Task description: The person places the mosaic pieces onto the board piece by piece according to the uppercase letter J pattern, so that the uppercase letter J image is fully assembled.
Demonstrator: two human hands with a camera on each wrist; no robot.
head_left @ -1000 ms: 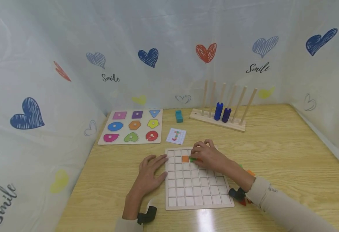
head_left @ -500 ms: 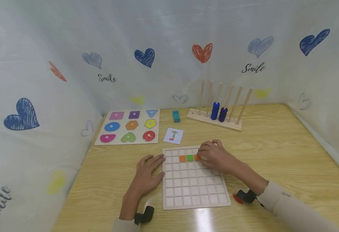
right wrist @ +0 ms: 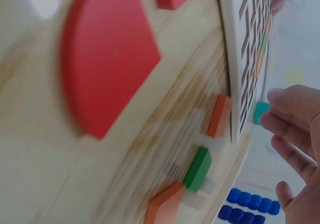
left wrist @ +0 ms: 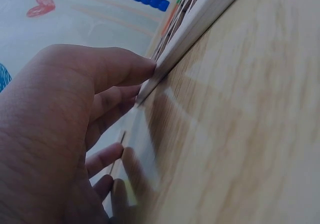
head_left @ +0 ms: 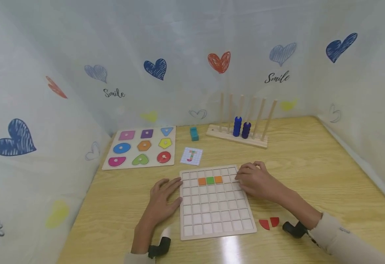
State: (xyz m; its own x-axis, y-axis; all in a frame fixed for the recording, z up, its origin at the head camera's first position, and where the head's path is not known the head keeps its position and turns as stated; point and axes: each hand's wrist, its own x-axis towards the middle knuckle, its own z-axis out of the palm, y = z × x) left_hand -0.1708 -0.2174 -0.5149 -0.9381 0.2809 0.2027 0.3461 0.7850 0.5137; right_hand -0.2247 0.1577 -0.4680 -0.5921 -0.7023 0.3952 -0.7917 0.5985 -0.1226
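On the table lies a wooden grid board (head_left: 217,228). Three square tiles fill neighbouring cells in its second row: an orange tile (head_left: 202,181), a green tile (head_left: 210,180) and another orange tile (head_left: 218,179). My left hand (head_left: 160,201) rests against the board's left edge, thumb and fingertips touching the rim. At the upper right edge hovers my right hand (head_left: 258,181), fingers loosely bent and holding nothing. Beneath it, the right wrist view shows a loose orange tile (right wrist: 219,116), a green tile (right wrist: 198,169) and a second orange tile (right wrist: 165,204).
Two red quarter-circle pieces (head_left: 264,224) lie right of the board. Behind it are a pattern card (head_left: 191,156), a teal block (head_left: 194,134), a shape puzzle (head_left: 171,164) and a peg stand (head_left: 212,131) with blue rings. Patterned sheeting (head_left: 179,36) encloses the table.
My right hand has let go of the second orange tile, now in the row beside the green one, and moved right to the board's edge. The left hand stays at the rim.
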